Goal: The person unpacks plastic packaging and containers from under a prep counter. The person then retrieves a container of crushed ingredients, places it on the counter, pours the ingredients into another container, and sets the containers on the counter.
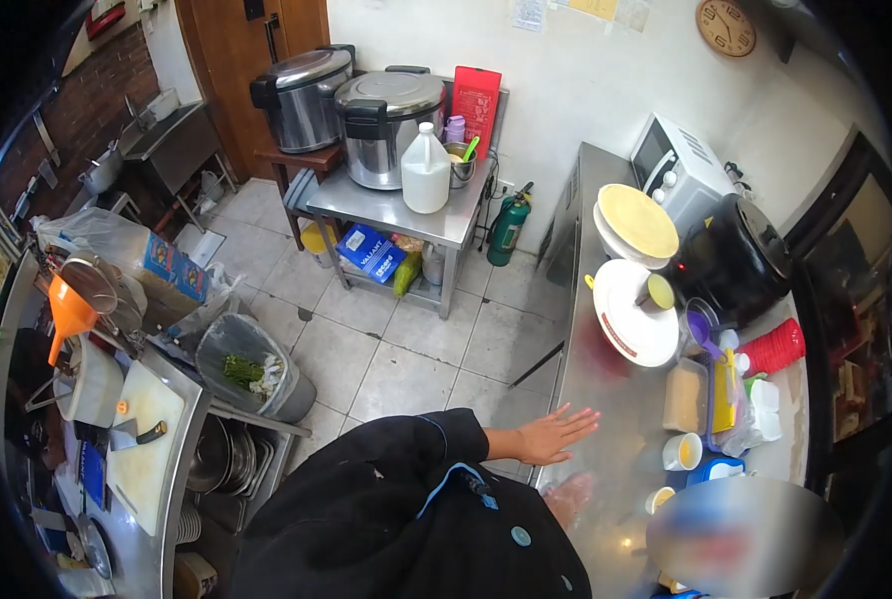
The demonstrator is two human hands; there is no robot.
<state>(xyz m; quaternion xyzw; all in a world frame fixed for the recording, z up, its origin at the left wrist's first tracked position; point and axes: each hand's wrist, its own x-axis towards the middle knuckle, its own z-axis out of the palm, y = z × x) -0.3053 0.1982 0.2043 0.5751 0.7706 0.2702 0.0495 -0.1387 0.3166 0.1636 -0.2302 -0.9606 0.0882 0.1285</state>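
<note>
My left hand [558, 436] reaches out of a black sleeve over the near edge of the steel counter [605, 429]. Its fingers are stretched and slightly apart, palm down, holding nothing. Whether it touches the metal cannot be made out. Just below is a smeared, pale hand shape [569, 497], partly cut off by my black jacket [396, 519]; it may be my right hand or a reflection in the steel. Closest on the counter are a white cup with yellow contents [681, 452] and a smaller yellow-filled cup [658, 499].
Along the counter stand a white round lid [633, 317], stacked bowls [635, 228], a black cooker [733, 262] and a microwave [677, 165]. Behind are a steel table [366, 205] with a white jug [426, 170], a bin [296, 374] and a cutting board [146, 439].
</note>
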